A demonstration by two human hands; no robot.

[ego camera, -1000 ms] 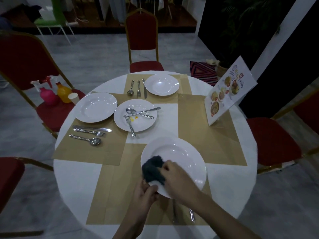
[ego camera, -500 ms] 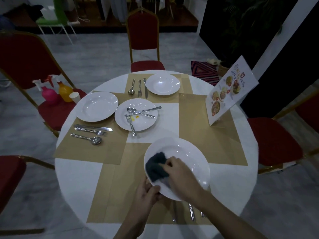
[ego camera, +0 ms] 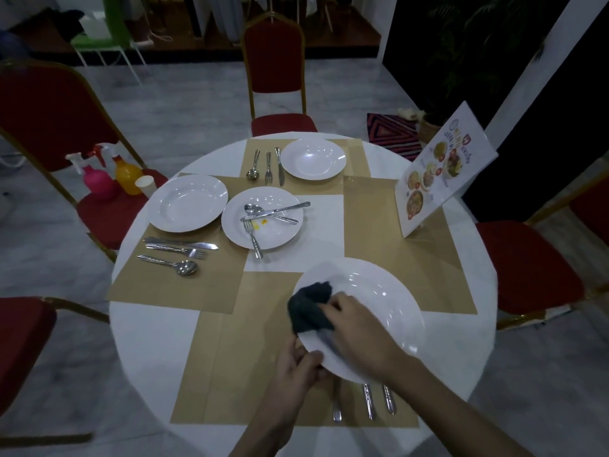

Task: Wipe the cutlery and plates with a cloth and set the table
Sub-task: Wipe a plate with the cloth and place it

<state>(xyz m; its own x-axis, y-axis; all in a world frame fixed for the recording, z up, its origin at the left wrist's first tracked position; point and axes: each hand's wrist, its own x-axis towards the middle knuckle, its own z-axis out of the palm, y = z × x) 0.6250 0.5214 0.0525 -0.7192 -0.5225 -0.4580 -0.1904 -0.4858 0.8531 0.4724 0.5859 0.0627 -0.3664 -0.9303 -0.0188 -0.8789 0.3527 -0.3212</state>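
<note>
A white deep plate [ego camera: 372,311] is held tilted above the near placemat [ego camera: 237,367] of a round table [ego camera: 148,351]. The left hand [ego camera: 296,367] grips its near-left rim from below, thumb curled over the edge. The right hand [ego camera: 359,328] clenches a dark cloth [ego camera: 309,308] and presses it on the plate's left inner rim, so the unwiped surface lies to the right of the cloth and farther from the person. Under the plate, three cutlery handles [ego camera: 369,400] point toward the person.

Farther out, a stained plate [ego camera: 263,232] carries a crossed spoon, knife and fork. Two clean plates with laid cutlery occupy the left [ego camera: 188,202] and far [ego camera: 313,158] settings.

At right stands a menu card [ego camera: 441,169] with food photographs; its heading seems to read "MENU", but the smaller print is too blurred to read.
</note>
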